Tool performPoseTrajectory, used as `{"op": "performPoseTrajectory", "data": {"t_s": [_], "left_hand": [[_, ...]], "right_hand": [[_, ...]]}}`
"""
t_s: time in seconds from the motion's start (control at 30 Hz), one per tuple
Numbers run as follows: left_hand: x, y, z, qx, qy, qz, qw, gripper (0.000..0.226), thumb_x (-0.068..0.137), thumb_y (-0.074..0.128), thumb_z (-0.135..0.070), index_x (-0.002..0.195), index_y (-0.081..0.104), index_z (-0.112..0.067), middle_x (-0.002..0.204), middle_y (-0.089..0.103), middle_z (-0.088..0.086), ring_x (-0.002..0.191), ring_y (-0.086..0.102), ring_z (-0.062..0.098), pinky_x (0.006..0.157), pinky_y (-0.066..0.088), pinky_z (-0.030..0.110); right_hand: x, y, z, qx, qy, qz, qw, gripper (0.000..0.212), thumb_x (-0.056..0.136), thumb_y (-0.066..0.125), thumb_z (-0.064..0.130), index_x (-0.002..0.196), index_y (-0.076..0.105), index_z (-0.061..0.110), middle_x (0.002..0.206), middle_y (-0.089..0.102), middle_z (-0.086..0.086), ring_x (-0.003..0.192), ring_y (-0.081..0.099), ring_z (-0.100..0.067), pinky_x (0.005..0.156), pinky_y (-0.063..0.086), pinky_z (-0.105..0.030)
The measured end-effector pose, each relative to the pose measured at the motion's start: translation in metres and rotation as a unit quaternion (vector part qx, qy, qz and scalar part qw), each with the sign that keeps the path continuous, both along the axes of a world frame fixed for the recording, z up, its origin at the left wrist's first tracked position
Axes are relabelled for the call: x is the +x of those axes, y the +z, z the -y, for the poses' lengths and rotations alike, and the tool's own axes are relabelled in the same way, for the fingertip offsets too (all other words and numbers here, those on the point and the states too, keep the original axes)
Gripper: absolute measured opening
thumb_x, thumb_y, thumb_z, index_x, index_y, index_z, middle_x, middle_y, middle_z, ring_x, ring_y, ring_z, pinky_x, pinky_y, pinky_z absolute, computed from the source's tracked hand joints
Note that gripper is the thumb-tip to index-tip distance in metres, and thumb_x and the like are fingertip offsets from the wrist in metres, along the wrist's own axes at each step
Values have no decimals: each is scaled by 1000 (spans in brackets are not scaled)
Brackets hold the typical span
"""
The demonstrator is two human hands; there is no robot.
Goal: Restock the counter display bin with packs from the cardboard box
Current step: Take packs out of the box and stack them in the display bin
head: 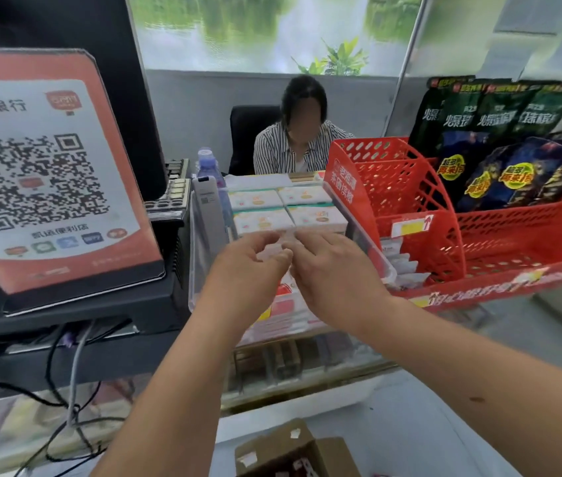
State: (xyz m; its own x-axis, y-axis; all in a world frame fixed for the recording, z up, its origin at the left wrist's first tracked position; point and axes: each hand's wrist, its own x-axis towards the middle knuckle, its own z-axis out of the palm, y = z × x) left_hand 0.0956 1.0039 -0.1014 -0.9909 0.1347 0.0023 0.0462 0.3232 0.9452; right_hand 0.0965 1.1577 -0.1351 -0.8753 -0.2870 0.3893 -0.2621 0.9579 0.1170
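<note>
On the counter (548, 321): clear display bin (200, 270) holds packs (262, 218); red basket (479, 235) stands beside it.
Hands: our left hand (248, 266) and right hand (334, 270) pinch one pack (272, 250) over the bin.
Supply: cardboard box (293, 452) below, open.

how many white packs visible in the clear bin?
4 white rectangular packs: back-left, back-right, front-left, front-right in the clear plastic display bin. The left hand and right hand may hide more.
</note>
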Motion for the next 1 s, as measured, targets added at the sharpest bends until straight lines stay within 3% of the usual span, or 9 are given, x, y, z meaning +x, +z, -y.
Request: {"op": "performPoseTrajectory", "data": {"t_s": [0.1,0.2,0.33,0.43,0.53,0.67,0.77,0.9,1.0], "left_hand": [[21,1,-2,-18,3,-8,1000,35,91,64,-30,126,62,-29,114,63,-15,95,61,-4,86,51,26],[43,-3,-6,-40,17,-13,999,33,91,64,-30,124,64,-28,116,67,-8,102,64,9,93,52,38],[80,-19,-21,-80,31,6,996,31,92,62,-32,123,63,-31,113,67,-11,99,63,5,78,51,23],[105,-41,-36,-95,43,33,994,32,92,62,-31,125,63,-30,115,66,-8,101,62,8,85,52,29],[126,-68,-49,-112,35,58,991,31,94,60,-28,125,62,-29,115,67,-11,101,61,7,80,49,25],[141,-108,-55,-146,37,99,984,37,94,59,-34,130,59,-30,123,65,-8,107,61,12,93,52,37],[145,-136,-55,-156,35,124,979,37,94,58,-34,131,58,-30,128,62,-7,108,59,12,86,50,30],[144,-177,-47,-161,24,146,976,36,92,61,-32,129,60,-30,125,63,-8,111,58,10,97,46,32],[142,-211,-38,-166,12,177,970,36,93,59,-34,129,60,-32,129,60,-11,115,56,10,97,44,30]], "right_hand": [[20,-3,-7,-2,9,-19,1000,31,84,64,15,115,63,13,118,65,-11,104,62,-33,86,51,-46],[42,-5,-17,-28,25,-26,999,36,84,67,14,120,63,13,121,65,-14,109,62,-35,88,52,-47],[79,-21,-39,-31,51,-20,998,38,84,68,15,121,62,12,125,63,-14,113,60,-34,92,52,-46],[100,-47,-53,-28,62,2,998,36,86,63,16,121,61,12,126,61,-13,112,59,-35,91,50,-47],[117,-76,-63,-36,73,42,996,30,90,53,19,119,60,15,125,60,-9,109,58,-32,88,48,-46],[133,-119,-72,-42,76,71,994,32,86,62,16,117,64,10,127,60,-16,107,60,-37,85,51,-48],[142,-149,-71,-43,70,107,991,36,81,70,12,117,66,7,127,61,-20,107,61,-39,86,53,-50],[152,-185,-62,-40,59,163,984,28,85,66,16,112,66,6,121,62,-19,100,61,-40,80,54,-48],[157,-217,-56,-30,42,203,978,32,89,64,20,119,65,8,128,59,-19,108,59,-40,84,54,-48]]}}
